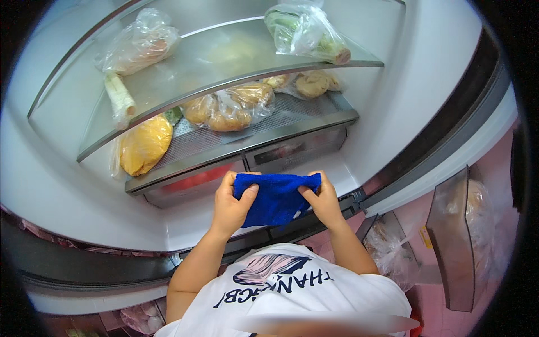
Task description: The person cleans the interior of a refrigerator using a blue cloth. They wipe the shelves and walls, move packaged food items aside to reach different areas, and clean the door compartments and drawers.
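You are standing at the open fridge (pixel 393 112) with a blue cloth (pixel 276 196) stretched between your hands, held in the air just in front of the drawer fronts (pixel 247 168) and touching nothing else. Your left hand (pixel 231 205) is closed on the cloth's left end, thumb on top and fingers curled underneath; your right hand (pixel 321 199) pinches the right end the same way. It looks as though you are folding or squaring up the cloth, so the wiping itself seems not yet begun. Above your hands, the perforated shelf (pixel 314 112) carries bagged buns (pixel 230 109) and a yellow bag (pixel 145 145), and the glass shelf (pixel 224 62) above it holds a bag of greens (pixel 306 31), another clear bag (pixel 140 45) and a leek stalk (pixel 119 96). To reach either shelf, you would need to gather the cloth into one hand, leaving the other free to shift the bags, which sit close to the front edges.
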### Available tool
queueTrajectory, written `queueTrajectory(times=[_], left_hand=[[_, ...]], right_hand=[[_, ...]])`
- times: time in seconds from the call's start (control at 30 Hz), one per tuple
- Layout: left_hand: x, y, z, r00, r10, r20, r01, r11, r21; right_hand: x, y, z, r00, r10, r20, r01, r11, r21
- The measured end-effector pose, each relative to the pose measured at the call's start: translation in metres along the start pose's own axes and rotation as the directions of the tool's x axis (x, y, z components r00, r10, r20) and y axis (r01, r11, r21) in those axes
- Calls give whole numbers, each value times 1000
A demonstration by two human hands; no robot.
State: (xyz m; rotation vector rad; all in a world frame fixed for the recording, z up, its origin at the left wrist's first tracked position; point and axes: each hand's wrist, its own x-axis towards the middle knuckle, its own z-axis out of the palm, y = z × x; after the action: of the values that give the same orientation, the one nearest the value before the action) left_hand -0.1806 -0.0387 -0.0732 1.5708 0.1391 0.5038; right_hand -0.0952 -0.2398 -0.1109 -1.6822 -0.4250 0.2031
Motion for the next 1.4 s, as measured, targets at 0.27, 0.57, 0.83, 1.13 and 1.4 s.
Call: queueTrajectory(times=[0.27,0.57,0.83,1.13,1.4], left_hand=[[-3,2,6,997,-49,-66,44,997,-70],[-14,22,3,999,-6,51,19,968,-252],[0,56,11,930,195,312,-234,968,93],[101,125,82,476,720,505,-872,314,375],[193,123,138,649,548,527,-620,-20,784]], right_hand=[[-6,-14,13,997,61,56,-81,856,510],[-2,-18,40,877,-368,308,286,916,281],[-8,-23,47,940,-298,165,223,904,366],[-2,-30,17,951,-183,-249,286,827,484],[-15,-17,13,954,-197,-225,277,867,415]])
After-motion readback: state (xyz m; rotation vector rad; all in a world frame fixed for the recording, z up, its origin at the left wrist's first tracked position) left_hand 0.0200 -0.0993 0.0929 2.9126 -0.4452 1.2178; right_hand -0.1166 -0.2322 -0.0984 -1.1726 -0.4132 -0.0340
